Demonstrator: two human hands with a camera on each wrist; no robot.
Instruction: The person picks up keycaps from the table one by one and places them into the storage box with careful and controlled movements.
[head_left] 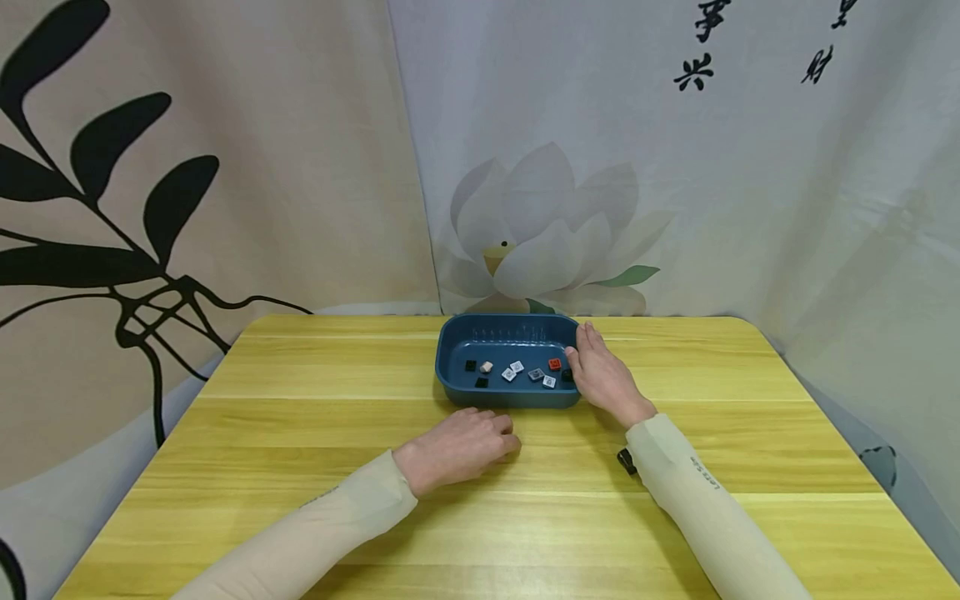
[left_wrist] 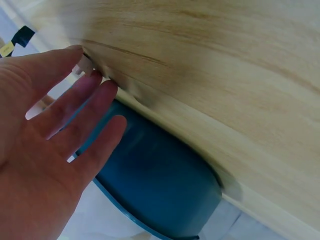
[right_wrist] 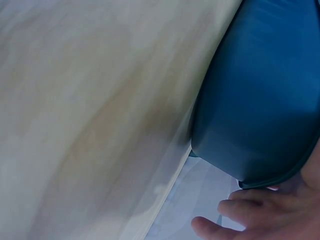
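Observation:
A dark blue plastic bin (head_left: 510, 399) stands near the table's far edge. Inside lie small square pieces: white ones (head_left: 508, 375), a red one (head_left: 554, 364), black ones (head_left: 470, 365) and a grey one (head_left: 536, 375). My left hand (head_left: 462, 446) is low over the table in front of the bin, apart from it. In the left wrist view its thumb and forefinger pinch a small pale block (left_wrist: 85, 65); the other fingers are spread. My right hand (head_left: 606, 375) rests against the bin's right end with nearly straight fingers, its thumb over the rim.
The yellow wooden table (head_left: 300, 433) extends around the bin on all sides. Behind it hangs a pale curtain (head_left: 322, 150) printed with a lotus and dark leaves. A small black device (head_left: 627, 461) sits at the right wrist.

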